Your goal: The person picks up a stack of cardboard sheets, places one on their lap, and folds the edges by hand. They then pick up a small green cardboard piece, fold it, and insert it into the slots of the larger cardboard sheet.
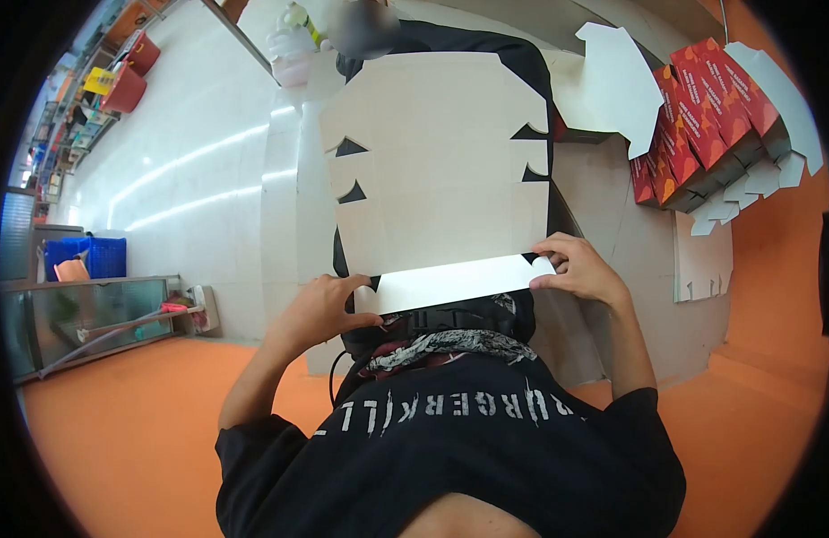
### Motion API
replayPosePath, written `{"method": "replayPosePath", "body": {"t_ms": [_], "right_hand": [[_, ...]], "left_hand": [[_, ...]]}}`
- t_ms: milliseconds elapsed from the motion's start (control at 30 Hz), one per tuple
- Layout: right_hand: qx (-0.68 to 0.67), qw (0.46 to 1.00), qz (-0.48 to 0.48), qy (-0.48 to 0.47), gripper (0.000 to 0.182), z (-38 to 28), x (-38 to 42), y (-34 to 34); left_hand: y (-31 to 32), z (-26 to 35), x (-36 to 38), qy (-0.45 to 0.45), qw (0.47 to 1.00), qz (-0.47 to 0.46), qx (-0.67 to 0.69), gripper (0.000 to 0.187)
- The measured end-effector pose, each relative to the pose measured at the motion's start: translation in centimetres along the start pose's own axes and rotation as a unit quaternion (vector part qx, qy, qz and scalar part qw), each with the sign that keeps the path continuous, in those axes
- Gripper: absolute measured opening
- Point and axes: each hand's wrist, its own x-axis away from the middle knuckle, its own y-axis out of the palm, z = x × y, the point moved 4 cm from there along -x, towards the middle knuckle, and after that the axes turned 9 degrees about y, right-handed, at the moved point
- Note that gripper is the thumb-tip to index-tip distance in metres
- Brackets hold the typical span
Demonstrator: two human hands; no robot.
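Note:
A large flat cardboard box blank (441, 179) lies across my lap, its pale inner side facing up. Curved slots are cut into its left and right edges. Along the near edge, a bright white flap (455, 285) is bent up from the sheet. My left hand (329, 309) pinches the left end of this flap, thumb on the near side and fingers at the fold. At the flap's right end my right hand (583, 269) grips the corner between thumb and curled fingers. The underside of the blank is hidden.
Red folded boxes (715, 117) stand in a row on the right, white flaps sticking out. Beside them is an open white box (612, 85). Flat sheets (701, 255) lean lower right. A blue crate (87, 257) and a glass-fronted case (110, 318) stand left.

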Motion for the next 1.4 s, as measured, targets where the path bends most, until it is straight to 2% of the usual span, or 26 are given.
{"method": "replayPosePath", "body": {"t_ms": [167,233,333,433,533,633,900,1033,1100,1200,1300,1400], "right_hand": [[0.087,0.995,-0.023,-0.053,0.059,-0.3,-0.1,0.8],[0.143,0.985,0.002,-0.098,0.058,0.0,-0.2,1.7],[0.153,0.985,0.023,-0.082,0.050,-0.7,0.1,1.7],[0.144,0.979,0.109,-0.097,0.045,-1.8,0.5,1.0],[0.146,0.955,0.205,-0.157,0.045,-3.2,0.6,0.7],[0.124,0.953,0.236,-0.146,0.048,-4.2,0.3,0.6],[0.122,0.901,0.329,-0.255,0.047,-5.6,0.8,-0.5],[0.124,0.879,0.355,-0.293,0.048,-5.7,1.1,-1.0],[0.127,0.889,0.337,-0.284,0.047,-5.5,1.2,-0.5],[0.143,0.923,0.274,-0.229,0.047,-4.2,0.3,0.7],[0.168,0.943,0.228,-0.172,0.048,-2.8,-0.8,2.3],[0.182,0.949,0.218,-0.138,0.051,-2.4,-0.8,2.9]], "left_hand": [[0.3,-0.5,-0.4,-0.017,0.999,-0.015,0.035,0.055],[0.3,-0.5,-0.3,-0.009,0.999,0.010,0.029,0.055],[0.0,-0.2,-0.2,0.007,0.998,0.056,-0.003,0.054],[0.0,-0.5,-0.3,0.024,0.992,0.121,-0.025,0.053],[-0.7,-1.1,-0.4,0.028,0.982,0.182,-0.051,0.053],[-1.8,-1.6,-0.4,0.048,0.970,0.226,-0.072,0.052],[-4.3,-1.3,0.3,0.119,0.917,0.352,-0.145,0.052],[-4.0,-1.3,0.4,0.145,0.899,0.373,-0.179,0.050],[-3.6,-1.4,0.4,0.142,0.893,0.382,-0.190,0.050],[-2.4,-2.7,-0.4,0.124,0.920,0.324,-0.184,0.053],[-1.1,-3.3,-1.1,0.066,0.959,0.222,-0.165,0.056],[-1.2,-3.1,-0.8,0.099,0.942,0.267,-0.178,0.058]]}}
